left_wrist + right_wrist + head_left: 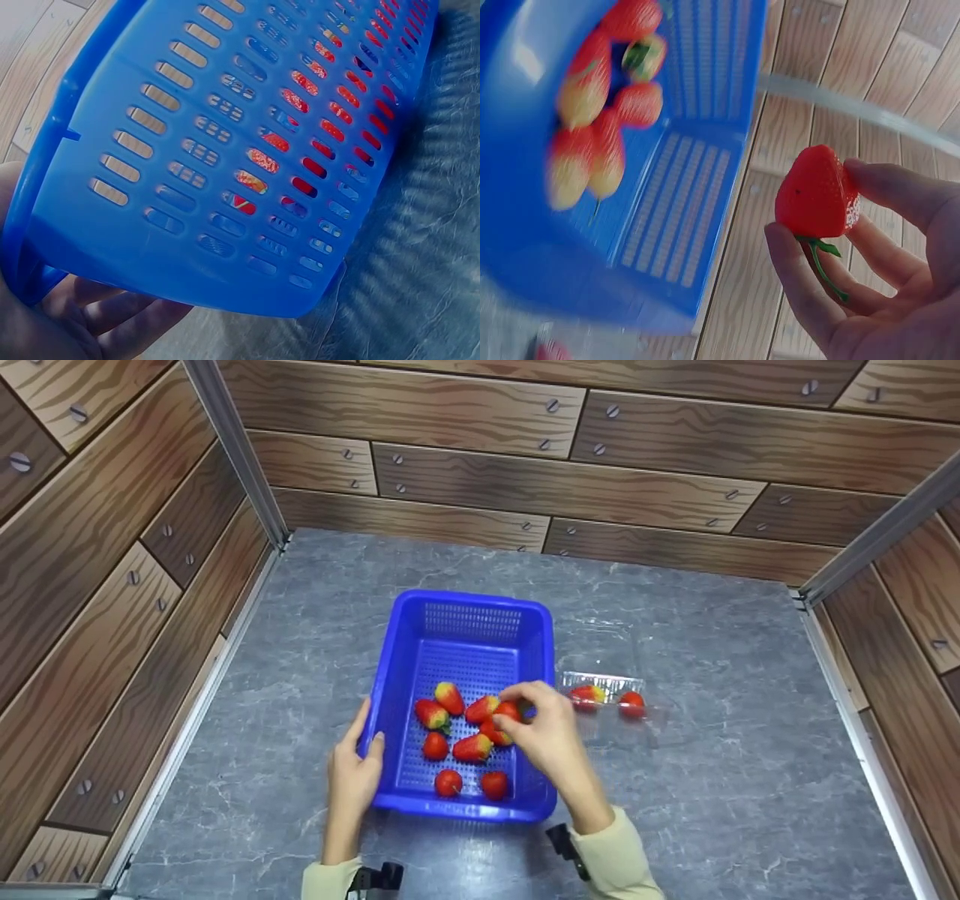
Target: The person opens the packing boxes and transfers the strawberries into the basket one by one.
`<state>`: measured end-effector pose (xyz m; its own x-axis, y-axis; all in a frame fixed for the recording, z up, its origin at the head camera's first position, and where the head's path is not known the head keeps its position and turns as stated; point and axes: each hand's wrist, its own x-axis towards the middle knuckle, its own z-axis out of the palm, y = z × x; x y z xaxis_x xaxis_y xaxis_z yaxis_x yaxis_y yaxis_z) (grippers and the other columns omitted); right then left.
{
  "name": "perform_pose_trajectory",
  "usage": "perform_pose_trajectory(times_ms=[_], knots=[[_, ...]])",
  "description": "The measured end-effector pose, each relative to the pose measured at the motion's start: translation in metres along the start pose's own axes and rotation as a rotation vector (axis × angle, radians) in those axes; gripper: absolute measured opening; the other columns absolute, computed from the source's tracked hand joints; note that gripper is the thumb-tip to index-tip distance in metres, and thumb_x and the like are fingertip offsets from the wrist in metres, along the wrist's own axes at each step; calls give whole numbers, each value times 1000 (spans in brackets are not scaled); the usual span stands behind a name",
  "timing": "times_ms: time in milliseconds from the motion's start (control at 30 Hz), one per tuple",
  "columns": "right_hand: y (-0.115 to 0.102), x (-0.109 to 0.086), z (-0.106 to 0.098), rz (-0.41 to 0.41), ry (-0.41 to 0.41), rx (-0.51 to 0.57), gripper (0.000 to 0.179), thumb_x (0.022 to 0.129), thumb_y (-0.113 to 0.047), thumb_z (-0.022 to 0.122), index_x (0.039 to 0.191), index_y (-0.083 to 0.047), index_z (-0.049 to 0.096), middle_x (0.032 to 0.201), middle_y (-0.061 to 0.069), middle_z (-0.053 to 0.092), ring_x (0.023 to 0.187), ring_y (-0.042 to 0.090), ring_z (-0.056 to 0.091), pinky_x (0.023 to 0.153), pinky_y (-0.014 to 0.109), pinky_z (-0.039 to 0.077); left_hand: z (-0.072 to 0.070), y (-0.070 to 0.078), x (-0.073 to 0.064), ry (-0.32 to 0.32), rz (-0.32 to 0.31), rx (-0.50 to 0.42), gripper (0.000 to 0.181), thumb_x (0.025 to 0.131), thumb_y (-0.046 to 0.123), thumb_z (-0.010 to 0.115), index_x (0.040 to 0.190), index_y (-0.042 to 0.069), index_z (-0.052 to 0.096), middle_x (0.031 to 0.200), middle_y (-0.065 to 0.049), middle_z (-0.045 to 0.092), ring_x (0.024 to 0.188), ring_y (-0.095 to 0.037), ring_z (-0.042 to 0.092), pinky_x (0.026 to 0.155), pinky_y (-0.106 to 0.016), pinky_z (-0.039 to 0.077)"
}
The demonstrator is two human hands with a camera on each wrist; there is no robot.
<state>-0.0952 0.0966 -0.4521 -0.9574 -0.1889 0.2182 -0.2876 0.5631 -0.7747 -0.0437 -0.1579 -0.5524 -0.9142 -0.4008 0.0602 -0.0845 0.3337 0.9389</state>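
Note:
A blue perforated basket (469, 660) stands in the middle of the grey surface, with several red and red-yellow strawberries (472, 748) in its nearer half. My left hand (354, 771) grips its left rim, thumb on the inside; in the left wrist view, fingers (131, 319) reach under the rim outside the slotted wall (112, 225). Over the basket's right side, my right hand (547, 731) pinches a red strawberry (814, 195) between thumb and fingers. Its green stem hangs toward the palm in the right wrist view.
Right of the basket lies an open clear plastic box (604, 682), holding a red-yellow strawberry (587, 697) and a rounder red one (631, 704). Wood-patterned walls (480, 472) enclose the surface at the back and both sides, with metal posts (236, 450) at the corners.

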Motion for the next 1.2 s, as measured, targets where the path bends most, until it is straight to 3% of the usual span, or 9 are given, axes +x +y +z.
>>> perform_pose_trajectory(times_ms=[300, 567, 867, 1200], knots=[[-16, -2, 36, 33, -241, 35, 24, 77, -7, 81, 100, -7, 74, 96, 4, 68, 86, 17, 60, 77, 32, 54, 0, -1, -1, 1, -4, 8, 56, 91, 1, 63, 145, 12, 52, 141, -17, 53, 129, -36, 51, 107, -51, 41], [-8, -5, 74, 28, -403, 23, 13, 79, -5, 79, 92, -6, 74, 92, 3, 72, 90, 19, 66, 84, 35, 55, 0, 0, 0, -5, -10, 18, 55, 93, 2, 62, 146, 13, 52, 141, -16, 54, 126, -35, 53, 104, -52, 43], [6, -12, 96, 110, -502, -32, 24, 73, 7, 77, 93, -4, 74, 91, 2, 71, 92, 21, 65, 84, 33, 55, 1, 0, 0, -1, 5, 34, 56, 91, 1, 63, 144, 12, 53, 141, -17, 54, 128, -37, 52, 107, -52, 39], [14, -14, 107, 20, -508, -74, 26, 71, 5, 77, 95, -4, 74, 89, 4, 69, 87, 19, 63, 81, 31, 54, 0, -1, 0, -4, -6, 28, 55, 92, 3, 63, 145, 13, 52, 143, -16, 52, 129, -37, 51, 107, -52, 40]])
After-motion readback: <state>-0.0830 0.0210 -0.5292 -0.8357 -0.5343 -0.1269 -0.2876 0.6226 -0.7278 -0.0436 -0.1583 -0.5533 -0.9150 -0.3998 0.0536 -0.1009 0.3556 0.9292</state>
